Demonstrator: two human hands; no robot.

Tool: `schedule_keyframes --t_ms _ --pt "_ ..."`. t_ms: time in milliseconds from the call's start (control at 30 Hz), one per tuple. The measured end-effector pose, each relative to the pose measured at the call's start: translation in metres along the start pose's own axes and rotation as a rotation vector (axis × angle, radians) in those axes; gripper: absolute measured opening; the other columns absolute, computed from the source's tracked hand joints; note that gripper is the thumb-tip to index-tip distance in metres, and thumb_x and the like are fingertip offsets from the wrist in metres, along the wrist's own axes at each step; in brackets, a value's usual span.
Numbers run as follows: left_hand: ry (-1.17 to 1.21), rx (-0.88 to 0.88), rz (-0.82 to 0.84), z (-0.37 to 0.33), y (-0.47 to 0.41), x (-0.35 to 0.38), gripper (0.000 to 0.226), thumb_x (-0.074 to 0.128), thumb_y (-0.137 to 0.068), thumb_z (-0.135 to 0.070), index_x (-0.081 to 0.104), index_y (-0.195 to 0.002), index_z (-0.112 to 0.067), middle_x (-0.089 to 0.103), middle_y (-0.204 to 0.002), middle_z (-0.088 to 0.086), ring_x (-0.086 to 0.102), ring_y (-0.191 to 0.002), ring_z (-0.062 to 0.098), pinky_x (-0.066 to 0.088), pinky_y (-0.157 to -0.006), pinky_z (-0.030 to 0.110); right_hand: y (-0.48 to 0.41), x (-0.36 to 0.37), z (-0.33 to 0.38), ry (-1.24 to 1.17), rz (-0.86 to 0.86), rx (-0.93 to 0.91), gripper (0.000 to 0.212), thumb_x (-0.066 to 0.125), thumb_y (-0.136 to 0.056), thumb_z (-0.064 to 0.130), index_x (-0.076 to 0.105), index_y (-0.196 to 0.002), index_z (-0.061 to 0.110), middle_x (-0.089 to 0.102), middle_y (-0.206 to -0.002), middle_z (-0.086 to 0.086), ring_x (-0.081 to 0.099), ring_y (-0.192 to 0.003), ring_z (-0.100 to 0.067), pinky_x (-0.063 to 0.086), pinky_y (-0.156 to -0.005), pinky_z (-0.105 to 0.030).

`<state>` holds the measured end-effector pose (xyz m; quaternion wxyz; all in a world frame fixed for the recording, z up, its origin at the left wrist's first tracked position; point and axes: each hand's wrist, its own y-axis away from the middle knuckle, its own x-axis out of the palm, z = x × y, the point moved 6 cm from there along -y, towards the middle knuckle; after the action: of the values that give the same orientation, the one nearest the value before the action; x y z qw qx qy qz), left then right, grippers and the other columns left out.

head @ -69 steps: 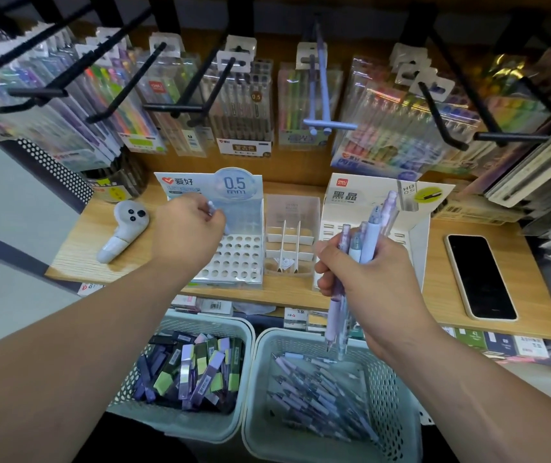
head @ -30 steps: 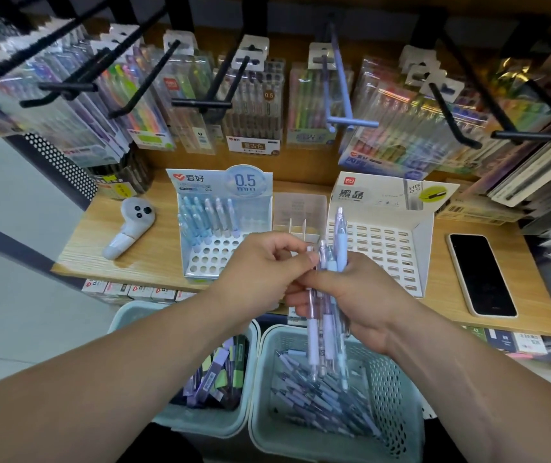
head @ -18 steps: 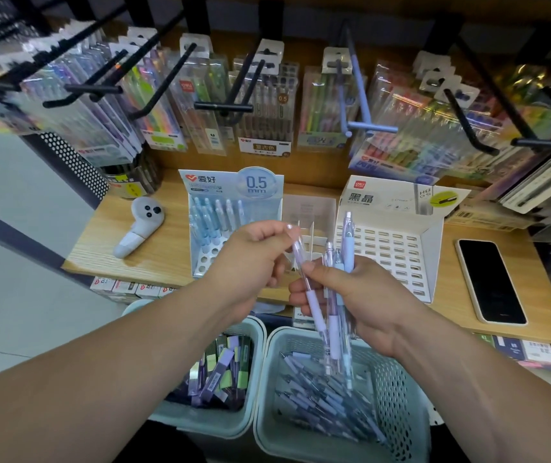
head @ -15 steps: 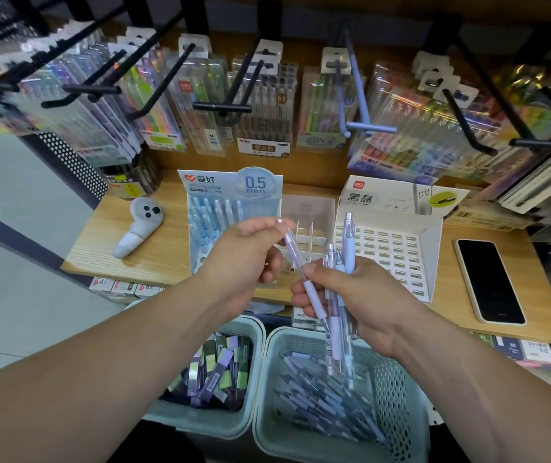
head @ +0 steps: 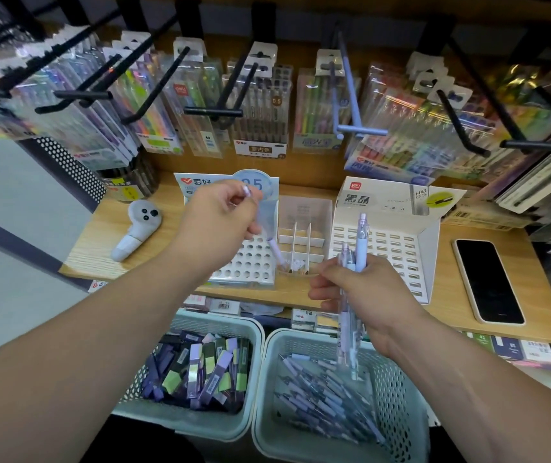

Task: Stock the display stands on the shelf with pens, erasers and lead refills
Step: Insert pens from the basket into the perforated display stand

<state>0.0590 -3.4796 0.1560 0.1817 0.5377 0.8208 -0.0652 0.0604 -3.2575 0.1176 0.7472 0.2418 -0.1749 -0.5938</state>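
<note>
Pen (head: 274,249) slants down from the pinching fingers of the left hand (head: 217,222), tip over the holed display stand (head: 247,266); the right hand (head: 367,295) clasps several more pens (head: 361,240) in curled fingers.

access to the wooden shelf (head: 447,295) is from the front, over the refill-box basket (head: 224,320) and the pen basket (head: 397,396); black peg hooks (head: 212,111) and hanging pen packs (head: 260,128) overhang the back, close above the stands' header cards. the left hand (head: 217,222) with its pen (head: 275,252) covers the rear rows of the holed pen stand (head: 244,265), and the right hand (head: 357,289) with its pen bundle (head: 361,242) blocks the front-left of the lead refill stand (head: 401,255). bare wood lies between the white controller (head: 137,228) and the holed pen stand, and between the lead refill stand and the phone (head: 488,282).
</note>
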Motion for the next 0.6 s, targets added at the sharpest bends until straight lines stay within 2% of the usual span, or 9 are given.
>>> schedule_keyframes --t_ms 67,100,167,233,300,400,467,600 --pt "-0.206 0.107 -0.044 0.001 -0.002 -0.006 0.015 0.057 -0.1 -0.023 0.071 -0.095 -0.02 0.069 -0.07 -0.001 0.068 -0.066 0.02 0.057 -0.061 0.041 0.002 0.001 -0.001 0.001 0.009 0.007 0.009 0.069 -0.094 0.008 0.069 -0.095 -0.001 0.075 -0.08 -0.019 0.073 -0.066 -0.025 0.059 -0.058 -0.03" --pt "-0.305 0.171 -0.074 0.001 -0.001 -0.007 0.014 0.057 -0.099 -0.022 0.071 -0.099 -0.019 0.067 -0.07 -0.006 0.066 -0.064 0.019 0.056 -0.058 0.037 0.002 0.001 -0.001 0.001 0.017 0.009 0.008 0.069 -0.094 0.008 0.069 -0.094 0.0 0.075 -0.079 -0.018 0.072 -0.066 -0.024 0.058 -0.057 -0.029" --pt "-0.435 0.267 -0.149 0.001 0.001 -0.007 0.015 0.059 -0.097 -0.02 0.072 -0.103 -0.015 0.063 -0.07 -0.011 0.062 -0.064 0.012 0.051 -0.062 0.029 0.004 0.003 -0.001 0.003 0.028 0.008 0.006 0.069 -0.093 0.008 0.069 -0.092 0.002 0.074 -0.076 -0.015 0.072 -0.065 -0.024 0.057 -0.057 -0.029" --pt "-0.48 0.323 -0.222 0.004 0.0 -0.006 0.016 0.06 -0.096 -0.017 0.073 -0.105 -0.012 0.066 -0.075 -0.006 0.062 -0.069 0.012 0.047 -0.068 0.026 0.005 0.003 -0.002 0.013 0.035 0.008 0.007 0.07 -0.093 0.009 0.069 -0.092 0.003 0.074 -0.076 -0.014 0.072 -0.066 -0.023 0.058 -0.058 -0.03" --pt "-0.492 0.34 -0.262 0.007 -0.002 -0.004 0.017 0.06 -0.096 -0.017 0.073 -0.106 -0.01 0.068 -0.078 -0.002 0.064 -0.075 0.015 0.044 -0.071 0.025 0.006 0.002 -0.002 0.022 0.043 0.006 0.008 0.071 -0.093 0.01 0.07 -0.094 0.002 0.075 -0.078 -0.014 0.073 -0.067 -0.023 0.059 -0.061 -0.031" --pt "-0.468 0.318 -0.273 0.014 -0.006 0.002 0.015 0.059 -0.097 -0.016 0.073 -0.099 -0.01 0.06 -0.067 -0.007 0.065 -0.074 0.019 0.046 -0.068 0.028 0.007 -0.001 -0.002 0.027 0.049 0.001 0.009 0.071 -0.093 0.011 0.07 -0.094 0.002 0.075 -0.077 -0.013 0.073 -0.067 -0.022 0.06 -0.064 -0.032" --pt "-0.477 0.297 -0.265 0.018 -0.009 0.006 0.016 0.058 -0.098 -0.016 0.072 -0.094 -0.009 0.056 -0.061 -0.01 0.064 -0.071 0.018 0.041 -0.064 0.026 0.008 -0.004 -0.001 0.022 0.049 0.002 0.009 0.071 -0.092 0.011 0.071 -0.095 0.002 0.075 -0.077 -0.013 0.072 -0.066 -0.022 0.06 -0.063 -0.032" --pt "-0.531 0.278 -0.268 0.026 -0.016 0.012 0.016 0.058 -0.097 -0.018 0.071 -0.092 -0.011 0.061 -0.065 -0.005 0.064 -0.071 0.019 0.031 -0.06 0.022 0.009 -0.008 0.001 0.002 0.051 0.003 0.006 0.071 -0.092 0.009 0.071 -0.092 0.003 0.074 -0.077 -0.014 0.071 -0.066 -0.023 0.06 -0.063 -0.032"
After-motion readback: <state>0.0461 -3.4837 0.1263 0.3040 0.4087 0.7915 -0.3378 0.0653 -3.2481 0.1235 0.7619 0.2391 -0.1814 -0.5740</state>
